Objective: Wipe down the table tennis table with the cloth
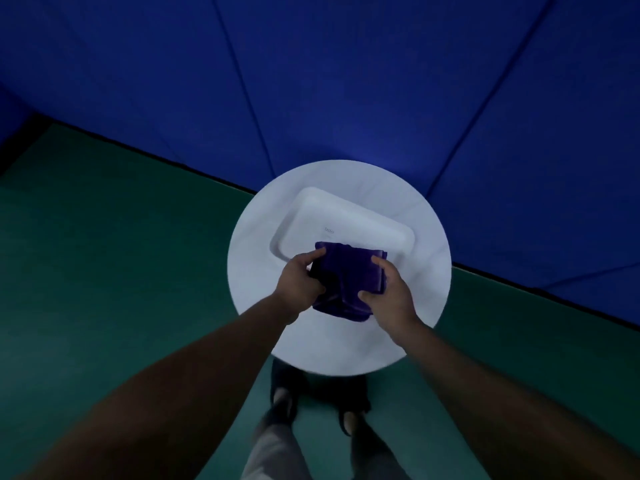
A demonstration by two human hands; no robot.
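As left hand [298, 279] and right hand [393, 293] grip cloth [346, 271], tray [349, 211] lettering unreadable

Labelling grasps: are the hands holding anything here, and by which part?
Both hold the folded purple cloth: left hand grips its left edge, right hand its right edge, above the round white table.

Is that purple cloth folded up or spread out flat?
Folded. The cloth is a compact, thick bundle with layered edges, gripped on either side by the left hand and the right hand.
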